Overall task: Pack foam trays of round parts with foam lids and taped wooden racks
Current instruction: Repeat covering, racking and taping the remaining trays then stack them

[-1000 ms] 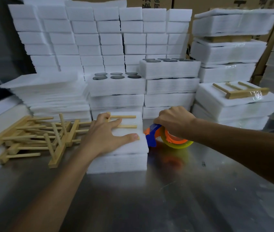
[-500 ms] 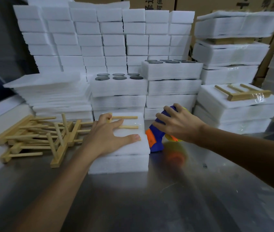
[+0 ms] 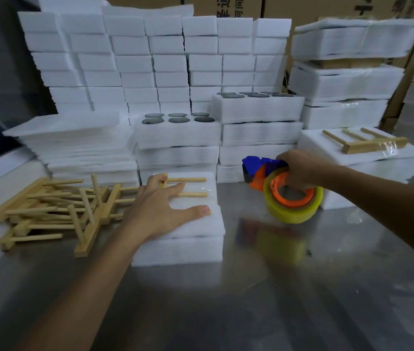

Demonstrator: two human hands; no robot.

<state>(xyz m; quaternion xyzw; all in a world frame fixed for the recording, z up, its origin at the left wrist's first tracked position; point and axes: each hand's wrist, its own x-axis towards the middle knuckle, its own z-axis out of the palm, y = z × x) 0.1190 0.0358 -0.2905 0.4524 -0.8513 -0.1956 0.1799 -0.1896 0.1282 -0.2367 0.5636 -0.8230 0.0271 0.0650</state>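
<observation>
Right hand (image 3: 299,171) gripped tape dispenser (image 3: 282,191) just right of foam tray (image 3: 188,239); left hand (image 3: 160,206) lay flat, pinning wooden rack (image 3: 188,187), prongs pointing right.

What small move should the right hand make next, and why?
Probably bring the tape dispenser over the rack. The left hand presses that rack flat on the foam pack, and the right hand grips the dispenser lifted beside it.

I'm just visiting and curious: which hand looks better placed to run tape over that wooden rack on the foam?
Probably the right hand: it already grips the tape dispenser, lifted off the table beside the foam pack. The left hand lies flat on the pack, fingers spread over the wooden rack, so it seems busy steadying.
</observation>
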